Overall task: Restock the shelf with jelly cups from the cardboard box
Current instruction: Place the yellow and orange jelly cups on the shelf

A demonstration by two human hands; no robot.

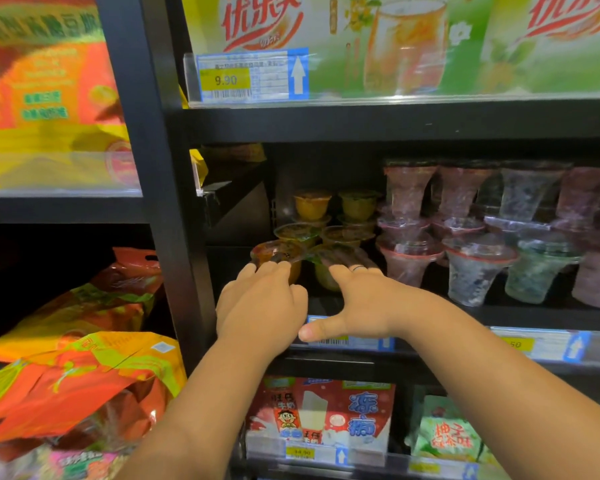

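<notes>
Small jelly cups (311, 204) with orange and green filling stand stacked in two rows at the left end of the black middle shelf (520, 317). My left hand (262, 303) reaches in, its fingers curled over the near rim of the front orange jelly cup (274, 252) and its thumb beside the cup. My right hand (357, 303) lies flat on the front green jelly cup (326, 275). Its fingers stretch over the lid and its thumb is spread wide toward the shelf edge. The cardboard box is out of view.
Tall flared cups (475, 268) in pink and grey fill the shelf to the right of the jelly cups. Boxed drinks (406, 43) sit on the shelf above and red cartons (321, 414) below. Orange snack bags (70, 368) crowd the left bay beyond a black upright (160, 202).
</notes>
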